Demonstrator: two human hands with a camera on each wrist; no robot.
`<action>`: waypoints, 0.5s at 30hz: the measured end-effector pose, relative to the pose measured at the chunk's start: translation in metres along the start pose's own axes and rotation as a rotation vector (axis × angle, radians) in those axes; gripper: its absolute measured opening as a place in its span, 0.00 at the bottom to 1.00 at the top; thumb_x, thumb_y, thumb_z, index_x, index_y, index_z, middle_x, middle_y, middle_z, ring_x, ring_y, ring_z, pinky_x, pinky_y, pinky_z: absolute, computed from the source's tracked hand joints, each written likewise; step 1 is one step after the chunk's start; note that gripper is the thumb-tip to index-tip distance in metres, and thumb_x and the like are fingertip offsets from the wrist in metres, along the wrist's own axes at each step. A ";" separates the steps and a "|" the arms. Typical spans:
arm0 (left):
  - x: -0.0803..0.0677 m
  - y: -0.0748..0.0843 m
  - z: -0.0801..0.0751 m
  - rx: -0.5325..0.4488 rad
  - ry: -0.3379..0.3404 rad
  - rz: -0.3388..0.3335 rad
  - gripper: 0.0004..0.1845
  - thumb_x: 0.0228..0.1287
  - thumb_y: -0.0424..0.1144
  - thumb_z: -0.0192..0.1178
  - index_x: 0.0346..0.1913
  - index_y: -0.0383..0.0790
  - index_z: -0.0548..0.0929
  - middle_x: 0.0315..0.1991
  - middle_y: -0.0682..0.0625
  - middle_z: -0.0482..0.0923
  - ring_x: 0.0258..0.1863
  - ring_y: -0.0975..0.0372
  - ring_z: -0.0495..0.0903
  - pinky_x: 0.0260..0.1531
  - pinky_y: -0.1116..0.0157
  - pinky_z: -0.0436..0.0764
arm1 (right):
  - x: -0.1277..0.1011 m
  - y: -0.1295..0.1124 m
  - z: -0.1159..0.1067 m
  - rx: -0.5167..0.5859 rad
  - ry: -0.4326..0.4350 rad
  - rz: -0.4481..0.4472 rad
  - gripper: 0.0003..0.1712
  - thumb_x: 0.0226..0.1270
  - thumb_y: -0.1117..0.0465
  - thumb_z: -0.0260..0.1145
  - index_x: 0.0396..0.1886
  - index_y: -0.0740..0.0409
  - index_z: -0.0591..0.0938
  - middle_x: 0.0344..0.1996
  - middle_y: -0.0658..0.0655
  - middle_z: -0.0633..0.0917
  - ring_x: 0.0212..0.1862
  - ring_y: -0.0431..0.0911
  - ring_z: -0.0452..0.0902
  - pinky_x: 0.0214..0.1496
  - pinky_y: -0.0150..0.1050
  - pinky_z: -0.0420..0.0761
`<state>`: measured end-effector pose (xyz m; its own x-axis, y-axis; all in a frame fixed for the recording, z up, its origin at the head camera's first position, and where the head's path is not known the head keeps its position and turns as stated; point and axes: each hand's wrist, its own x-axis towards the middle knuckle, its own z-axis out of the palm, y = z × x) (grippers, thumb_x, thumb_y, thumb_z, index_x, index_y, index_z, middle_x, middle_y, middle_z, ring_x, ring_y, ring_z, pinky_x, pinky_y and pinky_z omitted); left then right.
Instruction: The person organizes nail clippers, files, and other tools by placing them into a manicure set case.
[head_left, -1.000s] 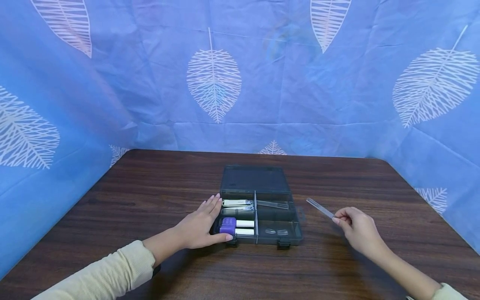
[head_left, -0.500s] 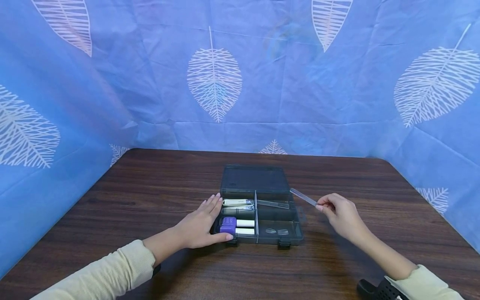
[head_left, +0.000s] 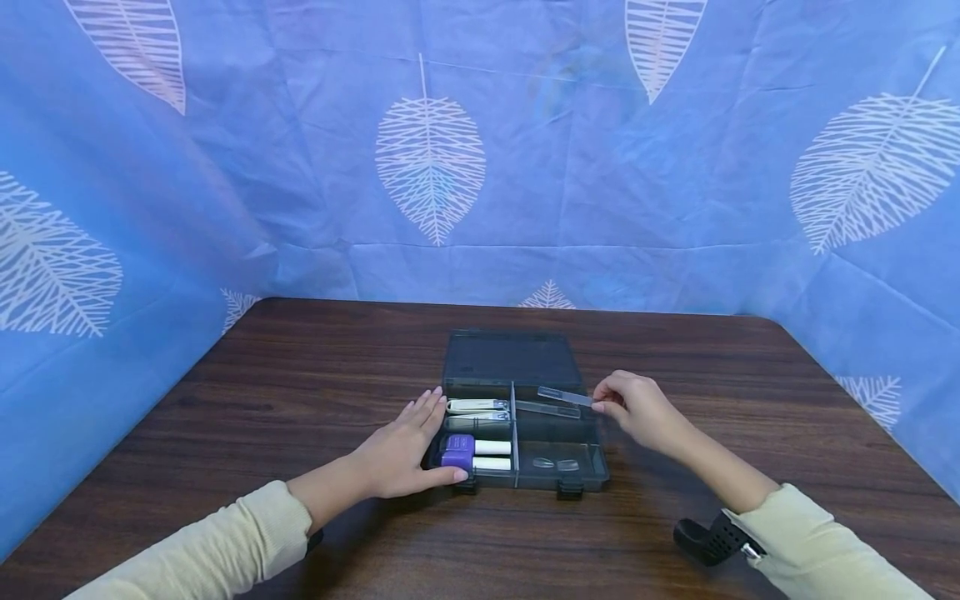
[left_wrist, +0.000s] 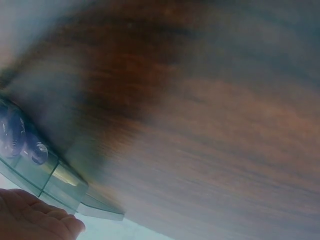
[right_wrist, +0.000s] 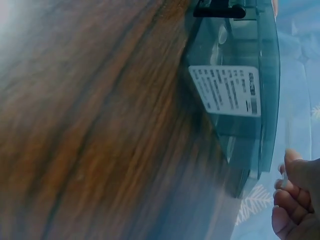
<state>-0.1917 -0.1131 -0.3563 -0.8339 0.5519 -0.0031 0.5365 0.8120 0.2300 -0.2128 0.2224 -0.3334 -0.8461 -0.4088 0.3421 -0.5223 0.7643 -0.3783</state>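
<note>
A dark see-through compartment box point(head_left: 510, 357) lies on the table with its lid folded back. My left hand point(head_left: 401, 458) rests against its left side, fingers straight and the thumb at the front corner. Between thumb and fingertips my right hand point(head_left: 637, 407) pinches a clear nail file point(head_left: 562, 397), held above the right compartments. A second clear nail file point(head_left: 549, 409) lies in the back right compartment. Two nail clippers point(head_left: 476, 407) fill the back left, with purple nail polish bottles point(head_left: 459, 446) in front of them. Two clear false nails point(head_left: 543, 463) lie front right.
The dark wood table point(head_left: 300, 358) reaches back to a blue cloth point(head_left: 300, 167) with white leaf patterns. Black latches point(head_left: 569, 488) stick out from the box's front. In the right wrist view a white label point(right_wrist: 227, 90) shows on the box's outside.
My right hand has moved left with the nail file, from beside the box to over its right compartments. The left hand has stayed in place.
</note>
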 end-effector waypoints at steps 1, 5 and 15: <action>0.000 0.000 0.000 -0.001 0.000 -0.001 0.52 0.56 0.70 0.50 0.71 0.33 0.51 0.74 0.40 0.44 0.74 0.50 0.45 0.69 0.53 0.55 | 0.002 -0.001 0.001 -0.003 -0.005 -0.016 0.04 0.61 0.66 0.63 0.29 0.63 0.80 0.25 0.51 0.77 0.24 0.34 0.64 0.25 0.30 0.70; 0.000 0.001 0.000 -0.001 -0.004 -0.005 0.52 0.56 0.70 0.50 0.72 0.33 0.51 0.74 0.41 0.43 0.74 0.50 0.45 0.69 0.53 0.55 | 0.011 -0.005 0.005 -0.044 -0.022 -0.086 0.02 0.59 0.68 0.65 0.27 0.62 0.81 0.24 0.50 0.76 0.25 0.34 0.64 0.25 0.31 0.70; 0.000 0.000 -0.001 0.007 -0.010 -0.009 0.52 0.56 0.70 0.50 0.71 0.33 0.51 0.74 0.40 0.43 0.74 0.50 0.45 0.70 0.53 0.54 | 0.030 -0.014 0.010 -0.139 -0.181 -0.169 0.04 0.57 0.68 0.65 0.25 0.59 0.81 0.24 0.50 0.77 0.26 0.38 0.68 0.27 0.32 0.73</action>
<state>-0.1917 -0.1128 -0.3557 -0.8373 0.5465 -0.0151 0.5300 0.8182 0.2230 -0.2319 0.1949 -0.3262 -0.7599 -0.6094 0.2262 -0.6487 0.7335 -0.2029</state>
